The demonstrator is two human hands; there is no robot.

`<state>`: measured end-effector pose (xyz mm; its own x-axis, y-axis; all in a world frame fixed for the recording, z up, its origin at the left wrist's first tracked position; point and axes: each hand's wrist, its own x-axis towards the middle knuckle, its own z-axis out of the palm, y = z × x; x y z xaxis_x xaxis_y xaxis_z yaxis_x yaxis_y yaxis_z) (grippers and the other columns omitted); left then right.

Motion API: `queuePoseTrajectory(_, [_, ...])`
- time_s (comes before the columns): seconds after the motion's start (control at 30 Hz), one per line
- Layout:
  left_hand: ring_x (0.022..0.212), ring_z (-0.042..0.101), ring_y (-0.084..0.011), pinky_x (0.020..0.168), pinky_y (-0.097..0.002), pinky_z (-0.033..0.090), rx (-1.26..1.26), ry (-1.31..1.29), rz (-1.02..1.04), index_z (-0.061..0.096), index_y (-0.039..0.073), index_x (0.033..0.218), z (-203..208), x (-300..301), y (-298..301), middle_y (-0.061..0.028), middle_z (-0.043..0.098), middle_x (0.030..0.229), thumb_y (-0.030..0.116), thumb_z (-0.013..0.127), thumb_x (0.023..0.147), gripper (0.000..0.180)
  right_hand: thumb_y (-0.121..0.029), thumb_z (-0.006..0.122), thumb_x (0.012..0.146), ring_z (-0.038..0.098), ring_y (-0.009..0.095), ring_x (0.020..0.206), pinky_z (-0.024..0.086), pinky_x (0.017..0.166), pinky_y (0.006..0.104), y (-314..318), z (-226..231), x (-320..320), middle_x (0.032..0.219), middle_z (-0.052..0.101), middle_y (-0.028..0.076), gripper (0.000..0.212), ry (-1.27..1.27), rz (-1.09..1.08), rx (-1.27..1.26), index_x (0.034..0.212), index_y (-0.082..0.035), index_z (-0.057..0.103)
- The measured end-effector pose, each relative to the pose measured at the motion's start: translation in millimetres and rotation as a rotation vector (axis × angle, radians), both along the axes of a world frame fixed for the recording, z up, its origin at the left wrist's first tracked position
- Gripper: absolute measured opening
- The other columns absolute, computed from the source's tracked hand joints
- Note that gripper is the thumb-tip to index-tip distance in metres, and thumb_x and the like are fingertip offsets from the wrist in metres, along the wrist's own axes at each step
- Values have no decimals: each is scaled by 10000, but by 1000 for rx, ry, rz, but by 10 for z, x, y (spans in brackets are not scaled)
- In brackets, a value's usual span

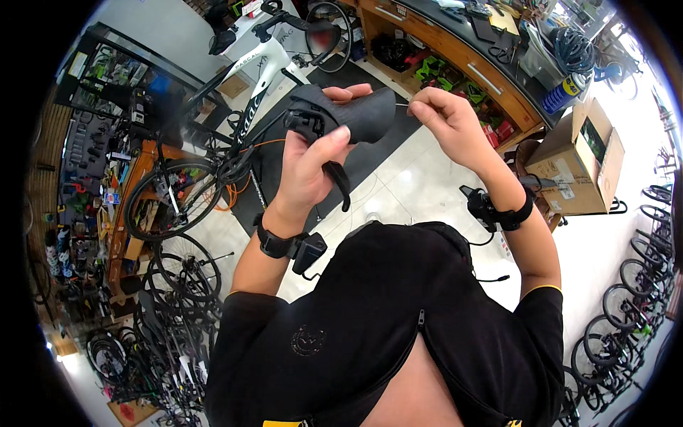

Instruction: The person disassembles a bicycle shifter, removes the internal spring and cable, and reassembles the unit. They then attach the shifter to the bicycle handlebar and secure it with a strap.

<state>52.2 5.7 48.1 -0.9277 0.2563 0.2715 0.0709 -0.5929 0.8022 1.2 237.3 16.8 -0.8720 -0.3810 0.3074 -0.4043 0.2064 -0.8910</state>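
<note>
Two hands are holding their work in mid-air, well apart from the table (441,51), and a black brake-lever unit (359,114) is sitting in front of the person's chest with nothing beneath it but the left hand's grasp. The left hand (313,160) is clasping the unit, its thumb pressing the near side and its fingers wrapping the far side, while the curved lever blade (340,185) is pointing downward. The right hand (445,121) is pinching a thin wire (402,105) between thumb and forefinger, just beside the unit's rounded end; whether the wire is running inside or only meeting the cover, the view is not showing clearly. Kinking is probably the main danger: if the right hand is pushing at an angle, that short length could be bending or fraying at the opening. Because the fingertips are gripping something so slender, it could also be slipping loose. A hard tug could be twisting the unit out of the left hand and sending it to the floor (409,178). The bare mechanism (306,122) is facing outward near the left thumb, so a careless shift of grip could be moving a part and jamming the wire.
</note>
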Motion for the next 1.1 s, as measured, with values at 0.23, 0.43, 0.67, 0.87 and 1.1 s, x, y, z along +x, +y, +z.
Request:
queuePoseTrajectory(0.23, [1107,633,-284,918,-422,565,4,-181,148,569,-4,1165,-68,9,-68,-214,542,1329,110,584,943,250,-156,629,956,505,63,636,426,588,237,41,82,-58,707,620,32,191,186,-37,10,912,28,658])
queuePoseTrajectory(0.43, [1149,607,-273,943,-424,549,-42,-183,90,563,2,1169,-42,65,-166,-205,544,1318,104,583,946,246,-169,636,952,474,74,607,405,559,253,61,85,-43,677,589,31,202,159,-24,26,898,24,656])
queuePoseTrajectory(0.67, [1118,620,-226,907,-347,545,-75,-166,129,504,24,1249,23,95,-190,-179,584,1271,84,580,949,315,-214,612,982,475,57,683,403,612,236,1,170,22,727,564,-12,236,-99,177,53,941,18,635])
queuePoseTrajectory(0.87, [1023,612,-174,850,-292,505,9,-147,158,475,68,1238,43,113,-46,-145,617,1154,121,584,980,285,-248,605,993,501,47,705,418,633,214,-119,112,53,755,595,-34,270,-191,196,-149,893,-6,668])
queuePoseTrajectory(1.1, [960,569,-187,914,-343,476,64,25,163,517,52,1110,88,-13,-26,-86,590,936,143,596,993,168,-259,624,982,532,48,735,420,687,220,-80,155,63,781,650,-23,286,-229,157,-255,857,-10,687])
